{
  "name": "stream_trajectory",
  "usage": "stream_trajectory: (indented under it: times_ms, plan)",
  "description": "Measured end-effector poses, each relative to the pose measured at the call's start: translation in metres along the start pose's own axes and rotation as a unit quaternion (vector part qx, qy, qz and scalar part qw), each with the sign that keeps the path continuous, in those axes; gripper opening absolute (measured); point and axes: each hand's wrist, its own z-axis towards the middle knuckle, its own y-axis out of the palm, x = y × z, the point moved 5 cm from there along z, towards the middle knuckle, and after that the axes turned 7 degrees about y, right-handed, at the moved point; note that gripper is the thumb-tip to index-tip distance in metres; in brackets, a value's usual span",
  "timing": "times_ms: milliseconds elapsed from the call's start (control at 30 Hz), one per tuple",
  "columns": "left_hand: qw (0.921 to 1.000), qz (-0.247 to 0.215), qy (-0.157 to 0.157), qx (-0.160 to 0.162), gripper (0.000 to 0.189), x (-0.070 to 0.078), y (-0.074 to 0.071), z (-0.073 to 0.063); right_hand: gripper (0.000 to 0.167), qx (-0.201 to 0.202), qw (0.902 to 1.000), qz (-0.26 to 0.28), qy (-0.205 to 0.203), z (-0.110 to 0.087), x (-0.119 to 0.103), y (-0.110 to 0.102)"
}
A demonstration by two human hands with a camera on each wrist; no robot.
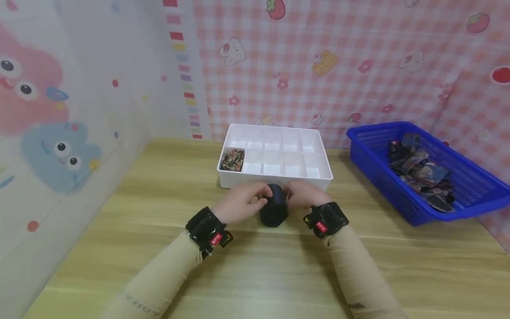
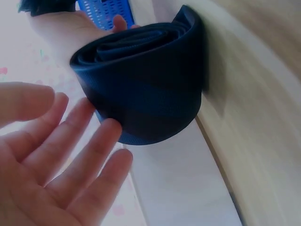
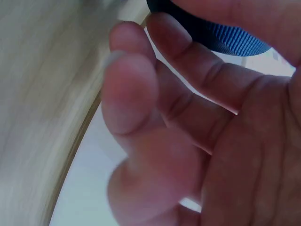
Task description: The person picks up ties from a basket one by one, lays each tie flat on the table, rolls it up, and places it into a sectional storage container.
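Note:
A dark blue striped necktie (image 1: 274,206), rolled up, lies on its side on the table, its spiral end towards me. In the left wrist view the coil of the necktie (image 2: 150,89) shows, with its loose outer end against the tabletop. My left hand (image 1: 241,201) is on its left side, fingers (image 2: 101,141) loosely extended, fingertips against or close to the roll and thumb apart. Bent fingers of my right hand (image 1: 304,195) hold the right side of the roll. In the right wrist view, fingers (image 3: 169,35) cover part of the necktie (image 3: 230,37).
Just behind the roll stands a white divided box (image 1: 275,181); a patterned rolled bundle (image 1: 233,160) sits in its front left compartment. A blue plastic basket (image 1: 382,181) at the right holds several dark, wrapped-looking items (image 1: 428,173). Printed cloth walls (image 1: 338,97) border the wooden table (image 1: 255,274).

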Motion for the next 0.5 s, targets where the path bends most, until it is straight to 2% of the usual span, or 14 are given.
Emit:
stream_trajectory:
  times_ms: [67,167,233,300,367,433,500]
  plan:
    - [0.9999,0.01,-0.003,0.004,0.015,0.0,0.002,0.004,0.022,-0.007,0.9999,0.008,0.0,0.001,0.001,0.002]
    - [0.9995,0.025,-0.013,0.017,0.014,-0.001,0.004,0.012,0.039,-0.018,0.9986,0.045,-0.021,0.0,0.0,0.002]
    - [0.9987,0.032,-0.032,0.022,0.018,-0.002,0.005,0.018,0.046,-0.023,0.9976,0.054,-0.036,-0.001,-0.002,0.001]
    - [0.9971,0.04,-0.062,0.018,0.024,-0.006,0.007,0.024,0.05,-0.022,0.9973,0.032,-0.062,-0.002,-0.007,0.001]
    - [0.9941,0.05,-0.096,-0.001,0.029,-0.012,0.008,0.029,0.05,-0.016,0.9965,0.0,-0.081,-0.003,-0.013,0.002]
    - [0.9899,0.043,-0.131,-0.035,0.034,-0.019,0.007,0.032,0.045,-0.01,0.9949,-0.026,-0.097,-0.003,-0.018,0.004]
    - [0.9855,0.032,-0.152,-0.068,0.037,-0.025,0.004,0.033,0.042,-0.009,0.9944,-0.022,-0.102,-0.003,-0.023,0.006]
